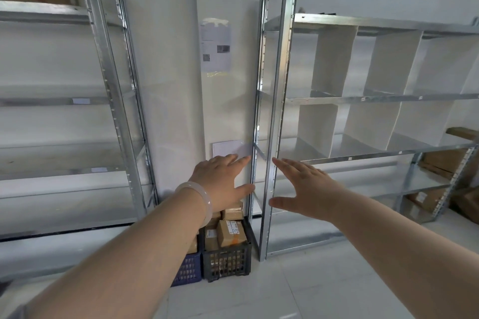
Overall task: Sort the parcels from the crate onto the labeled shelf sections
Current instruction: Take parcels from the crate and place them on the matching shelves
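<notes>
Two bare forearms stretch forward, palms down. The left hand [220,184], with a bangle [201,199], and the right hand [308,189] have their fingers straight, released, grasping nothing. The crate [228,263] of parcels [232,233] sits on the floor below.

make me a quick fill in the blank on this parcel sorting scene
1. The left hand and right hand are open and hold ____.
2. The pale bangle is on the ____ wrist.
3. Beside the black crate of parcels stands a second crate coloured ____.
4. White dividers split the shelf unit on the person's ____.
Missing words: nothing; left; blue; right.
</notes>
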Demonstrator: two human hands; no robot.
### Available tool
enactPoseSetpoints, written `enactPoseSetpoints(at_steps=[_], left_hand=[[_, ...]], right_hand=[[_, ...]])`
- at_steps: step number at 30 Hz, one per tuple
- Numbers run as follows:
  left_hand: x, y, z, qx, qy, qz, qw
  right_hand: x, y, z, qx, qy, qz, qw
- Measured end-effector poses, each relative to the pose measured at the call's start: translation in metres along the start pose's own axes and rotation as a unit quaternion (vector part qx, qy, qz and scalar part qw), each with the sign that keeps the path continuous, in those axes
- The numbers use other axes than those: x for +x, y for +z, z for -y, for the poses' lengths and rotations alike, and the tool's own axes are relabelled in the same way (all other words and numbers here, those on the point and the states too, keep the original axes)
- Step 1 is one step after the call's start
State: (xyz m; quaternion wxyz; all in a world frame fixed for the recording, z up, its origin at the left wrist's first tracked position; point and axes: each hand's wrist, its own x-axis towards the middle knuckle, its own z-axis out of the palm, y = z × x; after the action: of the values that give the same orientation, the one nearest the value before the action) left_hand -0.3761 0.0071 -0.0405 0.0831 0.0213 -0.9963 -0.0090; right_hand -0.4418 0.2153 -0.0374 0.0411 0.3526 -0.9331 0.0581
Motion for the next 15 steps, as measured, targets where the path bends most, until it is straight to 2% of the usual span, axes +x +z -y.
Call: enactPoseSetpoints(at_steps=[15], left_hand=[[0.231,0.121,0.149,-0.023,-0.006,0.072,0.997]], right_hand=[[0.262,0.106,-0.051,0.030,0.038,0.073,0.996]])
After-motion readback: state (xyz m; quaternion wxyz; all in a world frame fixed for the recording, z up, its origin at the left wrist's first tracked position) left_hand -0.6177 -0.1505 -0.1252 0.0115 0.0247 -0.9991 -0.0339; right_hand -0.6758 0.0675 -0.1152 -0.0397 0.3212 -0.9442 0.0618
